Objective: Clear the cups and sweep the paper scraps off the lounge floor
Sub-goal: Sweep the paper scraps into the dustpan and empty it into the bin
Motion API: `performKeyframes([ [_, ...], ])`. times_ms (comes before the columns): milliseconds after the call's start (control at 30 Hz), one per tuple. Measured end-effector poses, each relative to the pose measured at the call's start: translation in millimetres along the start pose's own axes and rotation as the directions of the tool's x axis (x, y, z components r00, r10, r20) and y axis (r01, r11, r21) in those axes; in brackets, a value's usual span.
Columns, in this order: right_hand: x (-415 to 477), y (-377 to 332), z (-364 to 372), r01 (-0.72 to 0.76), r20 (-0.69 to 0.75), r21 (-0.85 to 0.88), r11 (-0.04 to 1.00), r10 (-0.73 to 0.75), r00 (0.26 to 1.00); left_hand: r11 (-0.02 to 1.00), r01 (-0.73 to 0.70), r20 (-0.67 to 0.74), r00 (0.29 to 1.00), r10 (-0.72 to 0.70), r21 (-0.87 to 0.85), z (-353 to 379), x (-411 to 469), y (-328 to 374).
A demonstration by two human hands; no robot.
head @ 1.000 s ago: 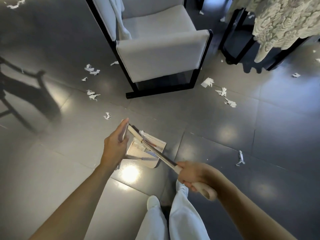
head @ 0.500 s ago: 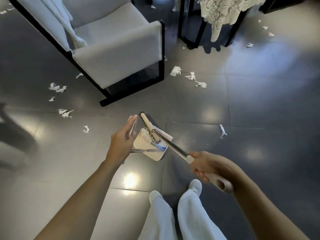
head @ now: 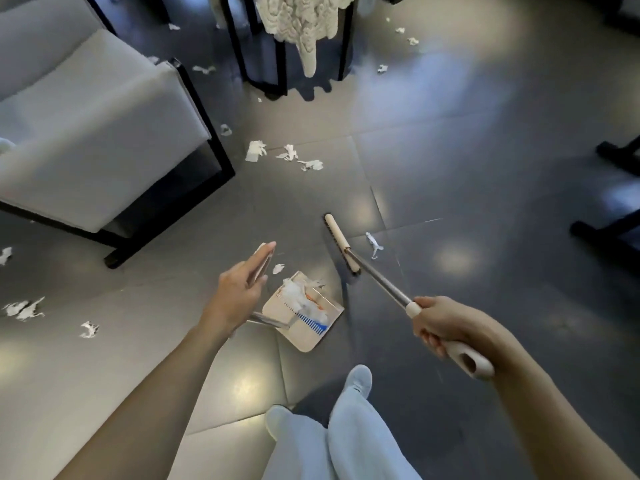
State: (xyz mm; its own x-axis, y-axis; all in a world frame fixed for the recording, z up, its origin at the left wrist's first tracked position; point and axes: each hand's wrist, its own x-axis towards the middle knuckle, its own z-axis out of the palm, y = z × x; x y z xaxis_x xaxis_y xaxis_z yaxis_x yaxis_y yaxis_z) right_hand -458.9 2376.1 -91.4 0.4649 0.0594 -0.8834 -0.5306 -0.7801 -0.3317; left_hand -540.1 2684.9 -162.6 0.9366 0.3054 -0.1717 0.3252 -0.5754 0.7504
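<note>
The right hand grips the long cream-and-steel broom, whose head lies between the beige plastic dustpan and a twisted white paper scrap. The left hand pinches the dustpan's upright handle.

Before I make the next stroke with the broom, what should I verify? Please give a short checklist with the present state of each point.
1. Right hand grips the broom: ok.
2. Left hand holds the dustpan by its handle: ok.
3. Broom head beyond the nearest paper scrap, seen from the pan: not ok; the head lies between them.
4. Pan lip flat on the floor: cannot tell.
5. Collected scraps inside the pan: ok; one small scrap lies just outside.
6. Floor clear: not ok; more scraps lie by the armchair.
</note>
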Motion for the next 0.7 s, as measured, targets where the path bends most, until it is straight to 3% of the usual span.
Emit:
performKeyframes([
  [233, 56, 0, -55, 0.015, -0.119, -0.178, 0.984, -0.037, 0.992, 0.999, 0.000, -0.078, 0.997, -0.002, -0.032, 22, 23, 24],
  [400, 72, -11, -60, 0.026, 0.004, -0.252, 0.967, -0.026, 1.000, 0.996, 0.007, -0.071, 0.997, -0.013, -0.084, 34, 29, 29],
  [533, 51, -16, -40, 0.042, 0.105, -0.449, 0.893, 0.006, 0.994, 1.000, 0.012, -0.099, 0.995, -0.014, -0.017, 37, 29, 31],
  [600, 37, -15, -25, 0.064, 0.174, -0.444, 0.894, 0.015, 0.985, 1.000, 0.021, -0.105, 0.994, -0.021, 0.000, 36, 27, 32],
  [700, 19, -6, -2, 0.030, 0.242, -0.254, 0.967, 0.034, 0.970, 0.999, 0.022, -0.113, 0.993, -0.020, 0.023, 33, 20, 31],
])
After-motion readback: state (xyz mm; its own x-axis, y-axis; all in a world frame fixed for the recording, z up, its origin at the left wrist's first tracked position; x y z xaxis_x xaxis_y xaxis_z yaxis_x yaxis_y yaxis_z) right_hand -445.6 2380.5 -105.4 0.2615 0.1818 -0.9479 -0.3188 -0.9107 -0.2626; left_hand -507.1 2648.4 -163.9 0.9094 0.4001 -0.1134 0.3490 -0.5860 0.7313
